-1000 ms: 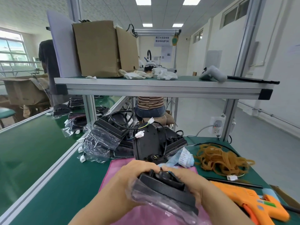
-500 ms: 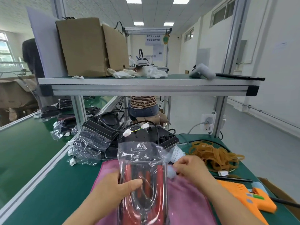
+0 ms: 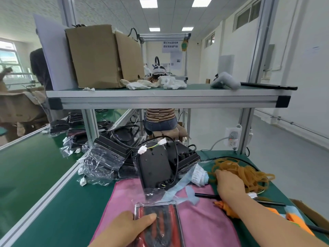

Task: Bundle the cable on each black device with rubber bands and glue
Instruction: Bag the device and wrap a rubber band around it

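My left hand (image 3: 132,226) holds a black and red device (image 3: 160,223) in a clear plastic bag, thumb on top, low on the pink cloth (image 3: 199,220). My right hand (image 3: 228,184) reaches to the right and rests on the pile of tan rubber bands (image 3: 249,173), its fingertips hidden among them. An orange glue gun (image 3: 292,220) lies at the right, partly under my right forearm. A black device (image 3: 156,166) with a looped cable and white connectors stands upright behind the cloth.
Several bagged black devices (image 3: 106,154) are piled at the back left of the green bench (image 3: 53,202). A metal shelf (image 3: 167,97) with a cardboard box crosses overhead. A seated person is beyond it. A power socket (image 3: 233,138) hangs on the right post.
The bagged device has been lowered onto the cloth, now held by my left hand alone. My right hand let go of it and moved right to the rubber bands.
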`<move>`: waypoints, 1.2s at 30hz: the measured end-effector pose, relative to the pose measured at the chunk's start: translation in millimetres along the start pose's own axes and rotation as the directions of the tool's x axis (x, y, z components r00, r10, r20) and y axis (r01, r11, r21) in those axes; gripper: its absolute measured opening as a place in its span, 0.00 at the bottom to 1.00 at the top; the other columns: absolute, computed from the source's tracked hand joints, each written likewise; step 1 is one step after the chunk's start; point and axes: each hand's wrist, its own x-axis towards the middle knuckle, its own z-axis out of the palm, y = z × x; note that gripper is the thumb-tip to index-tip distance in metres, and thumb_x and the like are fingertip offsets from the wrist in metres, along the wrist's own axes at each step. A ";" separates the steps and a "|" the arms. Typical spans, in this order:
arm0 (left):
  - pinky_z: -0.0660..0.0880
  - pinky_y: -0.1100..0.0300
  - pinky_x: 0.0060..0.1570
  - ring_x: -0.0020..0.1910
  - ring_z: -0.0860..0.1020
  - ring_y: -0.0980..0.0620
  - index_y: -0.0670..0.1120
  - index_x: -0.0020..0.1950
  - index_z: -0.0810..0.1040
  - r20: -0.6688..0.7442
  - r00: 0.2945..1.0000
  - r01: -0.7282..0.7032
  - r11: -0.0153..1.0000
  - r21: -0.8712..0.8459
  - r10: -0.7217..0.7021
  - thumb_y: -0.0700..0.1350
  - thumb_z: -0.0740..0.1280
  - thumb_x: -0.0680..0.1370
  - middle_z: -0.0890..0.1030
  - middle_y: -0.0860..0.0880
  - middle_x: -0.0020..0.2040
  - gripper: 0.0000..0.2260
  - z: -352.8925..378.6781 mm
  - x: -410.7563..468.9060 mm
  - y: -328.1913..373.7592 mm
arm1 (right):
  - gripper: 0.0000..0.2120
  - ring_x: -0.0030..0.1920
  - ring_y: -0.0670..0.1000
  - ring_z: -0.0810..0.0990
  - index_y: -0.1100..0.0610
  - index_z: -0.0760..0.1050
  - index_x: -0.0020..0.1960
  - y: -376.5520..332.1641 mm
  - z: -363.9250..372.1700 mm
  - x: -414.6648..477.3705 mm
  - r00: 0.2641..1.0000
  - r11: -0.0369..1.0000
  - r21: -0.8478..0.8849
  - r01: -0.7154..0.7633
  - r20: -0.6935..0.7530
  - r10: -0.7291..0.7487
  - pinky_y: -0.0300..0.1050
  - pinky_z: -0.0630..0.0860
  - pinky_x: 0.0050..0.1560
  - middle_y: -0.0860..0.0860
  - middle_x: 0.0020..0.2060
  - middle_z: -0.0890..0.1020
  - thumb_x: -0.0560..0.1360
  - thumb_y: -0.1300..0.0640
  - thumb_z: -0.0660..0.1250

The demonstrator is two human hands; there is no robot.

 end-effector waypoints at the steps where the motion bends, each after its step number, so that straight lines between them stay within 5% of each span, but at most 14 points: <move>1: 0.67 0.63 0.67 0.61 0.72 0.63 0.75 0.48 0.76 0.053 0.998 0.041 0.999 -0.009 -0.040 0.82 0.61 0.57 0.76 0.62 0.58 0.24 -1.7 -1.0 0.7 | 0.10 0.43 0.51 0.80 0.50 0.74 0.48 0.9 -1.1 0.7 1.000 1.000 0.007 -0.009 0.000 0.009 0.43 0.74 0.38 0.47 0.43 0.80 0.75 0.63 0.59; 4: 0.70 0.65 0.56 0.49 0.74 0.59 0.72 0.38 0.73 0.087 0.992 0.088 0.992 0.093 -0.096 0.77 0.62 0.65 0.76 0.57 0.48 0.13 -7.2 -7.1 6.6 | 0.10 0.43 0.51 0.81 0.51 0.77 0.49 6.8 -1.8 2.8 0.997 0.984 0.163 -0.072 -0.005 0.073 0.47 0.80 0.43 0.48 0.43 0.82 0.76 0.62 0.60; 7: 0.71 0.63 0.40 0.39 0.75 0.62 0.54 0.38 0.75 -0.034 0.968 0.251 0.943 0.217 -0.250 0.75 0.59 0.70 0.77 0.57 0.39 0.24 -15.6 -12.9 15.9 | 0.10 0.45 0.50 0.80 0.51 0.81 0.52 12.6 -10.1 1.3 0.983 0.856 0.498 -0.142 -0.034 0.182 0.42 0.77 0.46 0.50 0.48 0.84 0.77 0.61 0.63; 11: 0.74 0.59 0.45 0.43 0.76 0.61 0.58 0.44 0.76 -0.238 0.958 0.201 0.966 0.163 -0.159 0.66 0.62 0.76 0.77 0.57 0.43 0.14 -30.3 -15.2 43.9 | 0.08 0.42 0.44 0.78 0.51 0.80 0.49 11.5 -44.6 -6.9 0.968 0.566 0.810 -0.154 0.007 0.252 0.40 0.75 0.40 0.49 0.47 0.83 0.76 0.63 0.66; 13: 0.73 0.61 0.45 0.42 0.75 0.63 0.59 0.43 0.77 -0.352 0.935 0.053 0.998 0.027 -0.040 0.59 0.64 0.78 0.77 0.58 0.42 0.07 -31.9 -16.5 58.7 | 0.07 0.40 0.45 0.79 0.51 0.80 0.45 2.1 -72.7 -14.6 0.987 0.532 0.837 -0.129 0.057 0.149 0.39 0.72 0.37 0.49 0.44 0.84 0.76 0.62 0.69; 15: 0.70 0.66 0.46 0.47 0.76 0.65 0.60 0.45 0.79 -0.388 0.922 -0.077 0.986 -0.149 0.014 0.52 0.64 0.79 0.80 0.61 0.44 0.05 -30.8 -14.0 72.0 | 0.06 0.37 0.43 0.79 0.49 0.81 0.42 -16.3 -102.3 -25.5 0.983 0.619 0.784 -0.052 0.151 -0.108 0.35 0.72 0.36 0.44 0.38 0.84 0.74 0.59 0.72; 18: 0.68 0.77 0.48 0.52 0.76 0.71 0.59 0.54 0.80 -0.245 0.969 -0.123 0.906 -0.405 0.022 0.46 0.63 0.81 0.81 0.66 0.50 0.09 -27.5 -7.1 92.9 | 0.07 0.33 0.41 0.77 0.50 0.81 0.41 -56.3 -133.2 -45.2 0.836 0.625 0.765 0.153 0.236 -0.495 0.34 0.73 0.36 0.43 0.33 0.82 0.72 0.61 0.72; 20: 0.70 0.77 0.45 0.46 0.79 0.68 0.53 0.54 0.82 -0.114 0.992 -0.110 0.849 -0.516 0.060 0.42 0.64 0.81 0.84 0.61 0.46 0.08 -26.5 -1.5 101.4 | 0.09 0.32 0.39 0.75 0.49 0.79 0.40 -81.3 -142.0 -56.7 0.773 0.563 0.788 0.251 0.187 -0.607 0.32 0.71 0.35 0.41 0.31 0.80 0.72 0.63 0.71; 26: 0.72 0.63 0.40 0.33 0.73 0.53 0.45 0.33 0.78 0.076 0.995 0.101 0.789 -0.606 -0.069 0.45 0.70 0.77 0.78 0.47 0.30 0.13 -34.9 0.9 84.2 | 0.08 0.32 0.39 0.75 0.51 0.79 0.41 -107.6 -122.2 -72.5 0.847 0.428 0.874 0.230 0.036 -0.530 0.33 0.73 0.37 0.45 0.36 0.82 0.72 0.64 0.71; 29: 0.75 0.60 0.38 0.32 0.74 0.51 0.43 0.34 0.76 0.120 0.973 0.217 0.619 -0.755 -0.195 0.47 0.68 0.78 0.76 0.44 0.31 0.14 -37.7 0.9 66.1 | 0.09 0.32 0.43 0.74 0.51 0.75 0.37 -96.4 -100.1 -69.2 0.904 0.682 0.705 0.194 0.142 -0.404 0.39 0.73 0.36 0.46 0.35 0.81 0.76 0.56 0.69; 32: 0.70 0.58 0.40 0.28 0.76 0.54 0.46 0.40 0.79 0.234 0.895 0.360 0.306 -0.881 -0.379 0.52 0.65 0.80 0.76 0.50 0.30 0.13 -42.3 6.6 41.6 | 0.21 0.32 0.51 0.78 0.54 0.70 0.34 -83.5 -77.8 -70.7 0.795 0.929 0.346 0.128 0.524 -0.305 0.38 0.73 0.34 0.54 0.36 0.84 0.79 0.41 0.61; 34: 0.68 0.57 0.42 0.30 0.79 0.55 0.47 0.43 0.81 0.353 0.850 0.425 0.113 -0.898 -0.391 0.55 0.64 0.78 0.80 0.52 0.32 0.13 -46.8 9.1 24.3 | 0.25 0.34 0.52 0.81 0.60 0.76 0.44 -82.1 -62.2 -74.7 0.682 0.907 0.412 -0.088 0.689 -0.247 0.41 0.81 0.41 0.57 0.38 0.85 0.78 0.37 0.61; 36: 0.68 0.57 0.42 0.33 0.81 0.55 0.45 0.50 0.82 0.457 0.826 0.468 -0.050 -0.882 -0.329 0.54 0.64 0.76 0.83 0.52 0.37 0.14 -47.2 9.9 8.6 | 0.25 0.34 0.52 0.82 0.64 0.75 0.51 -84.0 -49.3 -78.2 0.632 0.772 0.550 -0.319 0.730 -0.260 0.47 0.83 0.44 0.58 0.38 0.83 0.77 0.40 0.65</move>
